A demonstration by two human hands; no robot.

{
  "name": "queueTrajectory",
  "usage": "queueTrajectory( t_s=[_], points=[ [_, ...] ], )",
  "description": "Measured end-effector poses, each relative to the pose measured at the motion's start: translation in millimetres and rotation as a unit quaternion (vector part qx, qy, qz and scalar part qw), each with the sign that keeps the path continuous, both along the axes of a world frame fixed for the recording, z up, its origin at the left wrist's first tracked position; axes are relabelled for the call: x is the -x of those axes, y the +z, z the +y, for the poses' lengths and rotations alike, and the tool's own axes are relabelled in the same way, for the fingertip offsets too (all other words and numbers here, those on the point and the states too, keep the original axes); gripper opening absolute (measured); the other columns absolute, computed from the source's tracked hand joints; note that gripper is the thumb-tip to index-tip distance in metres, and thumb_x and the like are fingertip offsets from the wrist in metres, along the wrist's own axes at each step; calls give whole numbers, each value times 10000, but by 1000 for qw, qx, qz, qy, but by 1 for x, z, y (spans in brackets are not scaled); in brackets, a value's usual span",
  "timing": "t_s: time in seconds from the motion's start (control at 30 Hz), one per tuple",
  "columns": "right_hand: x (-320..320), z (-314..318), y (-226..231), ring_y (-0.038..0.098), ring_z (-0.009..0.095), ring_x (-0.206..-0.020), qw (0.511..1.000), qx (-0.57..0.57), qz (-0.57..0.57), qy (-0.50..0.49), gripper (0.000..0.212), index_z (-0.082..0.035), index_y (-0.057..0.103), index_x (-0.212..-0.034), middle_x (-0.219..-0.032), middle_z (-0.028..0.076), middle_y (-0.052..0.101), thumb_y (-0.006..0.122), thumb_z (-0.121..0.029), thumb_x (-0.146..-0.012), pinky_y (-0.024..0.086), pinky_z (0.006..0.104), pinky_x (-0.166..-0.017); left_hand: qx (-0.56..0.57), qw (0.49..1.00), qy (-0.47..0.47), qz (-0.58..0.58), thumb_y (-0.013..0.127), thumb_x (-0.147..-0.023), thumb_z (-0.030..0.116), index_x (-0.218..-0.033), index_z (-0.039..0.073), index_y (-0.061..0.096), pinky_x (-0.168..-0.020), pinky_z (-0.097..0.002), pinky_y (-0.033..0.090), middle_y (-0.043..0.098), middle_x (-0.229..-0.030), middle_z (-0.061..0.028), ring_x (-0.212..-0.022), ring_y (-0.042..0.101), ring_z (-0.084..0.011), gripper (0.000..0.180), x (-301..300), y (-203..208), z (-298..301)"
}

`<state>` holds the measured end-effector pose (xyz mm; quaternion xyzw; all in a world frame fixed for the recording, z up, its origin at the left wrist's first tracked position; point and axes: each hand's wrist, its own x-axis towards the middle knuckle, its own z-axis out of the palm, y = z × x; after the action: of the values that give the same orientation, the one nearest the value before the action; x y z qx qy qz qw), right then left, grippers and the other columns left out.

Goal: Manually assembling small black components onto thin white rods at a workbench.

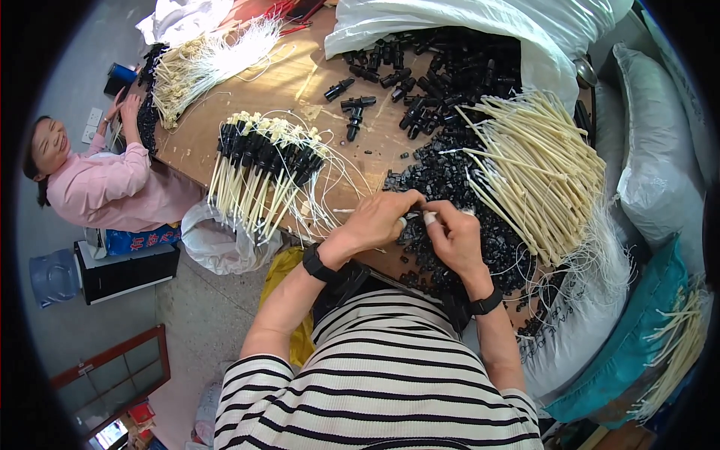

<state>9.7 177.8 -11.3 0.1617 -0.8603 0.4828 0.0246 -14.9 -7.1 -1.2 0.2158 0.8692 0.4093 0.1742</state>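
Note:
My left hand point(375, 220) and my right hand point(459, 238) meet fingertip to fingertip above a heap of small black plastic pieces point(427, 176). Both are closed in a pinch; whatever lies between the fingers is too small to make out. White coverings wrap some fingertips of my right hand. To the right of it lies a thick bundle of cream-coloured thin tubes point(540, 180) with white strings trailing off. Left of my left hand, a row of black connectors with cream tubes point(259, 169) rests at the table's edge, loose white strings beside it.
Larger black connectors point(358, 105) spill from a white sack point(442, 19) at the back. Another string-ended bundle point(202, 71) lies far left, where a person in pink point(112, 187) works. Full sacks point(656, 142) crowd the right side. A white bag point(229, 240) hangs below the table edge.

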Motion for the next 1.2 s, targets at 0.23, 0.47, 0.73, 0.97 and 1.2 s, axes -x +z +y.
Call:
queueTrajectory(
  t_s=[0.23, 0.47, 0.73, 0.97, 1.2],
  points=[
    [-3, 0, -3, 628, 308, -592, 996, -67, 45, 28, 110, -47, 604, -956, -734, 148, 640, 631, -49, -849, 486, 360, -534, -37, 987, 64, 146, 676, -670, 30, -1148, 100, 580, -731, -367, 480, 648, -854, -105, -804, 610, -304, 492, 1, 0, -9],
    [-4, -3, 3, 632, 266, -577, 996, -31, 85, 9, 129, -54, 630, -995, -719, 126, 632, 648, -81, -870, 480, 327, -529, -193, 957, 58, 208, 693, -685, -29, -756, 62, 662, -660, -322, 476, 637, -822, -25, -759, 611, -185, 119, -4, -6, -3],
    [-7, 7, -3, 420, 41, -494, 987, 68, -104, -101, 87, -19, 677, -891, -544, -5, 486, 615, -71, -859, 338, 232, -467, -72, 968, 186, 154, 670, -707, -25, -1024, 80, 646, -740, -358, 506, 633, -883, -96, -845, 618, -277, 335, 43, -27, 5],
    [-10, 23, -11, 332, 1, -558, 962, 124, -192, -149, 96, 12, 644, -869, -604, -94, 430, 616, -77, -894, 262, 201, -497, -57, 979, 156, 115, 613, -706, -63, -978, 24, 657, -658, -297, 472, 623, -821, -49, -755, 600, -157, 289, 71, -57, 0],
    [9, 12, -30, 371, 0, -555, 945, 219, -201, -135, 96, 4, 672, -869, -574, -68, 466, 620, -77, -876, 306, 217, -486, -230, 959, 51, 159, 653, -688, -77, -975, 56, 697, -730, -289, 509, 654, -905, -70, -826, 636, -207, 320, 7, -18, 45]
  ],
)
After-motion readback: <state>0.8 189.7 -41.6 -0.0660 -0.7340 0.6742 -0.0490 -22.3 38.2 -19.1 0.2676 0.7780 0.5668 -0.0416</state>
